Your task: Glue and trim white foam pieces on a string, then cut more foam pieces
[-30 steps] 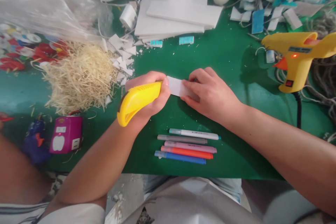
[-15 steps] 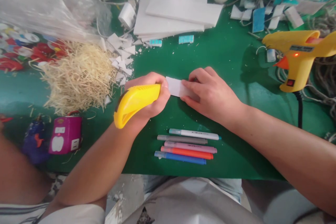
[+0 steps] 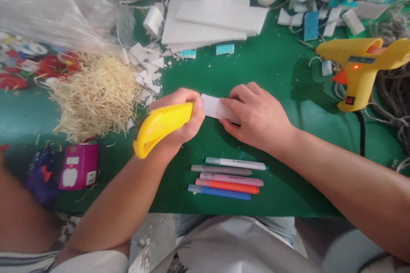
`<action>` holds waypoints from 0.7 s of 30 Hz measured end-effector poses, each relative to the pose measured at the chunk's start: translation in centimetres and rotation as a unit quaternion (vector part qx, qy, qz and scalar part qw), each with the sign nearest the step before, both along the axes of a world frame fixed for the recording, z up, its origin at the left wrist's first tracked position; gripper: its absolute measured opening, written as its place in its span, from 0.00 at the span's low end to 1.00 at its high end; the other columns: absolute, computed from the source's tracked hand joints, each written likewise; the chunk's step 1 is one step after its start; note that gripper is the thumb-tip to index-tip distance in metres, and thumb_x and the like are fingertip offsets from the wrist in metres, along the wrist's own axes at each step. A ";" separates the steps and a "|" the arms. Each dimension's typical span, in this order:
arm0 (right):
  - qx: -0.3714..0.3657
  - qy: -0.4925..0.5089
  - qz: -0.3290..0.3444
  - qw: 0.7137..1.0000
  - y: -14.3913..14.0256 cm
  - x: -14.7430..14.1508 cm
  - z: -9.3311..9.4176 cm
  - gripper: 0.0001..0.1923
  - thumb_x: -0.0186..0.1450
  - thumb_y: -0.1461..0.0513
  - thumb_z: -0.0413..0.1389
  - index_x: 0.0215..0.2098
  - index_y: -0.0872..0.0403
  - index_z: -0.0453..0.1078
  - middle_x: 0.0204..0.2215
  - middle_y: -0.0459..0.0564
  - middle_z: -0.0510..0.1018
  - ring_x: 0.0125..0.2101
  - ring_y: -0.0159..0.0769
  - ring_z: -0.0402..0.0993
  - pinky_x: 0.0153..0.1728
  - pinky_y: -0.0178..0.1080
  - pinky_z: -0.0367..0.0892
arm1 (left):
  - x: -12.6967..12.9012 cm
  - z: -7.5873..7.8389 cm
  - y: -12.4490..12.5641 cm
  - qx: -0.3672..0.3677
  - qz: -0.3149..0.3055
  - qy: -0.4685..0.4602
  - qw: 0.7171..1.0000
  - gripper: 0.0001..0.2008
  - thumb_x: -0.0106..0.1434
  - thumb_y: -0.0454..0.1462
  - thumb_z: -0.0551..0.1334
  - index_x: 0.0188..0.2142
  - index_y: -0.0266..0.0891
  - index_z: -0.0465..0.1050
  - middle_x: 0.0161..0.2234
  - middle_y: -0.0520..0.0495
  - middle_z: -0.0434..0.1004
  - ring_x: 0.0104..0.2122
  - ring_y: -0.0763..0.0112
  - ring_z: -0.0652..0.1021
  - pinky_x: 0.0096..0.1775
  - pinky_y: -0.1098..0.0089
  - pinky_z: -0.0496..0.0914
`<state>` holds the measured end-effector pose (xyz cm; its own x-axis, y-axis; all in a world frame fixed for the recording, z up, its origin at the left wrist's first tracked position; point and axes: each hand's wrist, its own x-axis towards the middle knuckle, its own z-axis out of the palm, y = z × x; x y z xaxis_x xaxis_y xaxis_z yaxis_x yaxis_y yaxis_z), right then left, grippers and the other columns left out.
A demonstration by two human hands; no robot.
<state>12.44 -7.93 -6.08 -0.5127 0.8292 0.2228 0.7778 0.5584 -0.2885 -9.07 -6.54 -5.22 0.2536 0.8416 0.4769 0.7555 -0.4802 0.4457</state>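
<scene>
My left hand [image 3: 188, 121] is wrapped round a yellow utility knife [image 3: 163, 126], its handle end pointing back toward me. The knife's blade end is hidden by my fingers, close to the left end of a small white foam board piece [image 3: 210, 106]. On the right end of that piece, my right hand [image 3: 253, 113] presses down with its fingers, gripping it against the green table [image 3: 205, 76]. Several markers [image 3: 230, 179] lie side by side nearer to me, below both hands.
White foam boards [image 3: 211, 17] are stacked at the back. Wood shavings [image 3: 96, 94] and white scraps [image 3: 149, 76] lie left, near a purple power socket [image 3: 80, 166]. A yellow glue gun [image 3: 361, 68] with a lit light stands right. Another person's arm [image 3: 22, 204] is at far left.
My left hand and the knife have shifted slightly left and tilted a little. The right hand keeps its hold on the white piece; the whole view has drifted slightly.
</scene>
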 end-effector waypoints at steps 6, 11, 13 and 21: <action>0.022 -0.012 -0.031 0.999 -0.1 0.2 0.0 0.15 0.69 0.60 0.53 0.46 0.58 0.78 0.41 0.63 0.77 0.38 0.48 0.64 0.34 0.48 0.65 | 0.6 0.5 -0.1 -0.017 0.007 0.008 1.000 0.11 0.69 0.43 0.59 0.36 0.45 0.80 0.31 0.52 0.85 0.31 0.67 0.84 0.34 0.69 0.76; 0.024 -0.005 -0.033 0.999 0.1 0.3 0.0 0.15 0.69 0.60 0.54 0.48 0.58 0.78 0.46 0.65 0.77 0.44 0.54 0.68 0.39 0.52 0.68 | 0.7 -0.1 0.2 -0.014 0.018 -0.028 0.999 0.13 0.70 0.46 0.60 0.42 0.45 0.82 0.39 0.51 0.87 0.38 0.65 0.85 0.43 0.70 0.79; 0.014 0.009 -0.014 1.000 0.2 0.3 -0.1 0.18 0.69 0.62 0.54 0.53 0.58 0.77 0.52 0.67 0.76 0.49 0.57 0.67 0.44 0.55 0.69 | 0.9 -0.6 0.4 -0.007 0.019 -0.046 0.999 0.13 0.69 0.47 0.62 0.44 0.44 0.83 0.41 0.50 0.87 0.41 0.64 0.86 0.46 0.70 0.79; 0.001 0.006 0.027 1.000 0.5 0.3 -0.3 0.17 0.72 0.62 0.51 0.53 0.57 0.77 0.51 0.64 0.77 0.51 0.53 0.67 0.46 0.52 0.69 | 1.1 -1.9 1.0 -0.017 0.025 -0.055 0.998 0.13 0.70 0.50 0.64 0.44 0.47 0.82 0.40 0.51 0.87 0.38 0.66 0.86 0.44 0.71 0.80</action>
